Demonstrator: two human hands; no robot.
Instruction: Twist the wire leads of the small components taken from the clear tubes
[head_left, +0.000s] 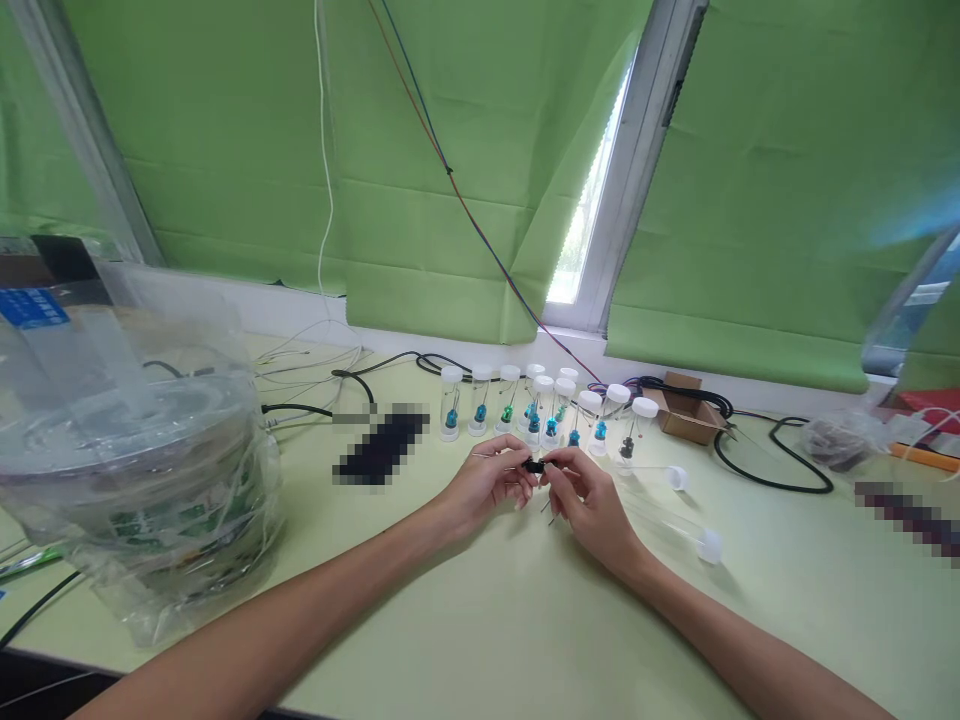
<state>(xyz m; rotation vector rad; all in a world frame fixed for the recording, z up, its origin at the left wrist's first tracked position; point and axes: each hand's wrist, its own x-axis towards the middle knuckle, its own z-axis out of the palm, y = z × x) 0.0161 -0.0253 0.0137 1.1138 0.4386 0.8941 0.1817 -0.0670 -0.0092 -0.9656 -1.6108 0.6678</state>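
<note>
A small black part with thin metal pins or wires (534,466) is pinched between the fingertips of both hands, above the table's middle. My left hand (491,482) grips it from the left, and my right hand (589,492) from the right; its exact kind is too small to make out. Just beyond the hands stand several clear tubes with white caps (508,400), most holding a blue or green piece on thin stems. The rightmost upright tube (636,430) has a dark piece inside. To the right of my right hand, clear capped tubes (679,522) lie on their sides.
A large plastic-wrapped round container (142,490) stands at the left. An open cardboard box (688,410) and black cables (787,487) lie at the back right. A blurred dark object (382,448) rests left of the tubes. Green blinds (465,230) hang behind the pale table (480,640).
</note>
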